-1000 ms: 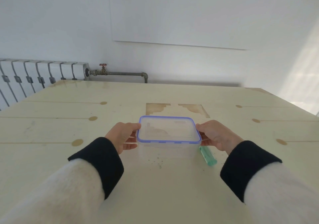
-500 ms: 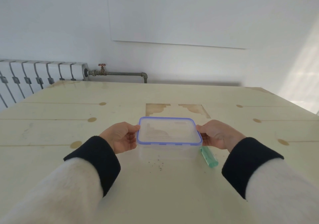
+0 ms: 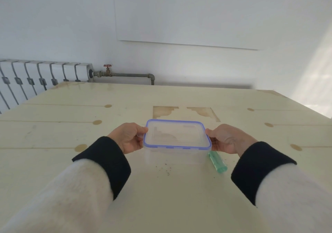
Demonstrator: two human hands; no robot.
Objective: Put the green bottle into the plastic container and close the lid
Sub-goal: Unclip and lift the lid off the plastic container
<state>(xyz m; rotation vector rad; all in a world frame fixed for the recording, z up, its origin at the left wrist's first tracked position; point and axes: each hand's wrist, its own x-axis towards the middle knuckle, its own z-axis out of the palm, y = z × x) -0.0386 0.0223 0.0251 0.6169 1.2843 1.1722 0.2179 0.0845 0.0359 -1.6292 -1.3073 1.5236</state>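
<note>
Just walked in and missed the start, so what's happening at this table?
A person is working on a clear plastic container on the pale wooden table. The left hand and right hand each grip one short end of its blue-rimmed lid, which still sits on top. The green bottle lies on its side on the table beside the container's right end, partly under the right hand, not yet inside.

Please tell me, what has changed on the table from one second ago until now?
Almost nothing changed. The left hand and right hand stay at the two short ends of the plastic container, at its side clips. Its lid stays on. The green bottle still lies on the table beside it.
</note>
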